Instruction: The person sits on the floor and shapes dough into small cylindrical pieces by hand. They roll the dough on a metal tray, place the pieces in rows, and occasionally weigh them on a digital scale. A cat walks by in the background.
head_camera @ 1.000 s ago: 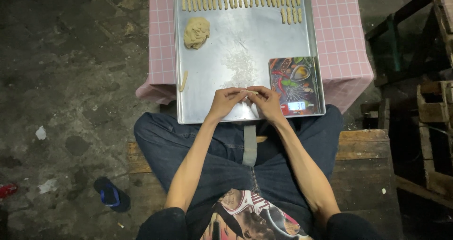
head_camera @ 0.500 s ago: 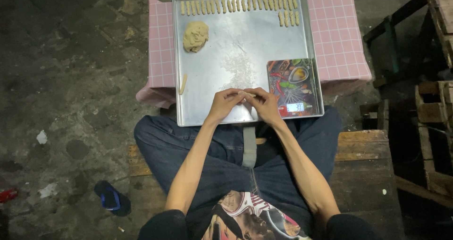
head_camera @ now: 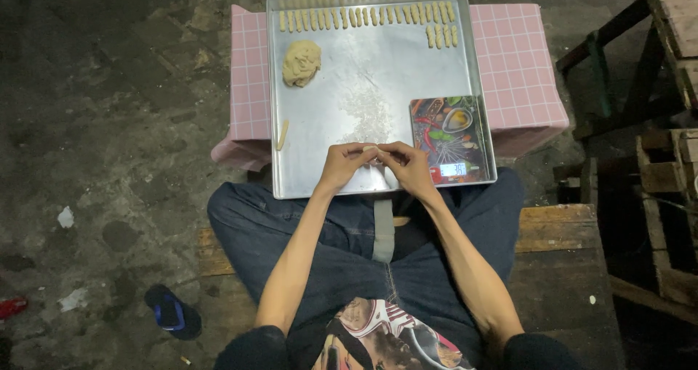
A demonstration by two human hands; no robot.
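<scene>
- A blue sandal (head_camera: 171, 312) lies on the dark floor, well to the left of the left hand and nearer the person
- A single dough stick (head_camera: 282, 134) lies on the metal tray (head_camera: 392, 72), left of the left hand
- A lump of dough (head_camera: 301, 62) sits beyond the left hand, with a row of dough sticks (head_camera: 363, 15) along the tray's far edge
- The left hand (head_camera: 343, 166) and right hand (head_camera: 408, 168) meet fingertip to fingertip, pinching a small piece of dough (head_camera: 371, 151) between them over the tray's near edge
- A kitchen scale (head_camera: 451, 139) lies just right of the right hand
- A pink checked cloth (head_camera: 518, 65) shows under the tray
</scene>
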